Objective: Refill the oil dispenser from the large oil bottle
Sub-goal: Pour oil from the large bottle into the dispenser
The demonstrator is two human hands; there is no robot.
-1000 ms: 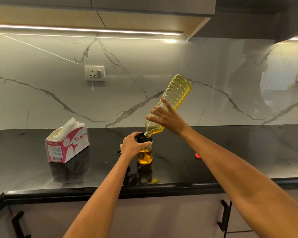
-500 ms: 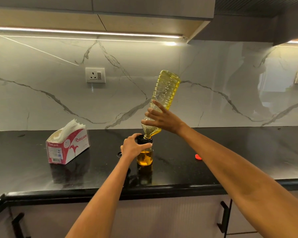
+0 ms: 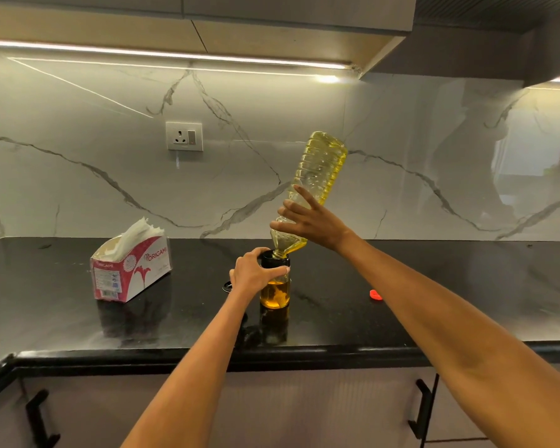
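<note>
Right hand [image 3: 317,223] grips the bottle [image 3: 317,176] low on its body, fingers spread and wrapped over the shoulder, and the bottle is tipped steeply, base up and to the right, neck down. Its mouth sits right in the black top of the dispenser [image 3: 274,281]. Yellow oil pools in the bottle's neck end, and there's amber oil in the dispenser's glass lower half.

Left hand [image 3: 254,270] is clamped round the dispenser's black collar, thumb across the front, holding it upright on the counter [image 3: 466,286], near the front edge and about the middle of the view.

Just left of that hand, a small black cap [image 3: 227,286] lies on the counter, partly hidden. Off to the right, past the right forearm, a small red cap [image 3: 375,294]. Well to the left stands a tissue box [image 3: 131,270], white tissues poking out the top. On the marble wall behind, a socket [image 3: 184,136].
</note>
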